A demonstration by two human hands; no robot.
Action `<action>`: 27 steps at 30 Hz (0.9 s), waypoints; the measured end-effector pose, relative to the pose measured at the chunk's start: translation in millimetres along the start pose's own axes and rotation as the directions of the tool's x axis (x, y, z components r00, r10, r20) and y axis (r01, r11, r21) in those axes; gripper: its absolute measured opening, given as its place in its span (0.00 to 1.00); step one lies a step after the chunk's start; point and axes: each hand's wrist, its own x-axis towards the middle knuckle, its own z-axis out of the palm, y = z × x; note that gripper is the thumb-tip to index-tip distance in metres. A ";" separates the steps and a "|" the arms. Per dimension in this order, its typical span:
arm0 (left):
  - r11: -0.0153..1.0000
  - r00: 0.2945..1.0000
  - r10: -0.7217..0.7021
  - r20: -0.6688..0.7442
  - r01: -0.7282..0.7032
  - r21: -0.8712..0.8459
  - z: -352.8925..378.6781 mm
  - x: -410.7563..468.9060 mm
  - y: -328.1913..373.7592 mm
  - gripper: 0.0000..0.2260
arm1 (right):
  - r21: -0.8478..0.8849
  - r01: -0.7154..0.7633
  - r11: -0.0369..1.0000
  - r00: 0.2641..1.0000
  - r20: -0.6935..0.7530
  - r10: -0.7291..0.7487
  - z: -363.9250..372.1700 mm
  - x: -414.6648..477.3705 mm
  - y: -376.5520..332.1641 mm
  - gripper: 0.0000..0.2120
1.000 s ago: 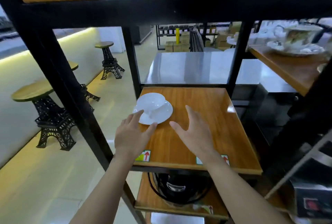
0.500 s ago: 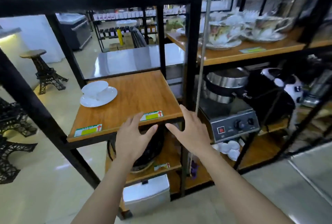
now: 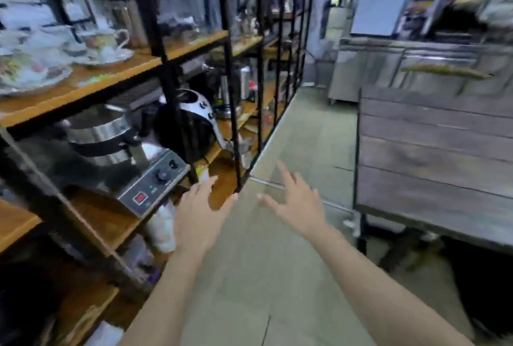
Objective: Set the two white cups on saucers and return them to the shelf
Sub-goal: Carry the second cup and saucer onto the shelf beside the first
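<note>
The picture is blurred by motion. My left hand [image 3: 200, 212] and my right hand [image 3: 298, 201] are both held out over the floor, fingers spread, holding nothing. The black-framed shelf with wooden boards [image 3: 116, 73] runs along my left. The plain white cup on its saucer is out of view. Patterned cups on saucers [image 3: 102, 45] stand on the upper board at the left, well above and left of my left hand.
A steel appliance with knobs [image 3: 150, 187] and a black-and-white kettle-like item [image 3: 191, 117] sit on the lower shelf boards. A grey wooden counter [image 3: 433, 156] stands at the right. Steel cabinets [image 3: 388, 73] line the back. A tiled aisle [image 3: 277, 262] runs between shelf and counter.
The view has swung far to the right, away from the shelf board with the white cup and saucer. Both empty hands now hang over the aisle floor instead of the board's edge.
</note>
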 end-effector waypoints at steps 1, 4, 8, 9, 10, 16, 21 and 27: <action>0.999 0.999 0.041 0.020 -0.041 -0.022 15.5 3.2 20.5 0.32 | -0.021 -0.049 0.999 0.998 -0.041 0.048 -15.7 -1.6 23.9 0.40; 0.982 0.976 0.187 0.107 -0.183 -0.047 63.3 8.5 82.1 0.37 | -0.043 -0.178 0.983 0.970 -0.177 0.168 -61.4 -11.9 94.1 0.39; 0.950 0.928 0.309 0.210 -0.292 -0.109 129.9 8.3 161.7 0.32 | 0.007 -0.328 0.945 0.909 -0.269 0.318 -114.3 -33.1 181.7 0.38; 0.942 0.913 0.331 0.240 -0.306 -0.135 146.5 6.8 182.4 0.33 | 0.010 -0.357 0.934 0.891 -0.296 0.344 -124.8 -37.9 204.2 0.38; 0.933 0.896 0.353 0.269 -0.319 -0.164 168.5 4.2 207.5 0.34 | 0.009 -0.388 0.922 0.870 -0.327 0.370 -138.6 -43.6 231.3 0.38; 0.887 0.818 0.447 0.363 -0.354 -0.295 276.7 -7.5 320.7 0.30 | 0.051 -0.535 0.843 0.769 -0.384 0.511 -203.1 -58.9 352.9 0.39; 0.860 0.753 0.506 0.420 -0.404 -0.312 344.1 -17.3 400.9 0.28 | 0.032 -0.622 0.782 0.691 -0.446 0.568 -255.1 -70.4 441.2 0.39; 0.850 0.678 0.527 0.512 -0.416 -0.324 411.7 -19.5 463.1 0.27 | 0.101 -0.724 0.682 0.573 -0.463 0.676 -287.2 -82.6 512.6 0.37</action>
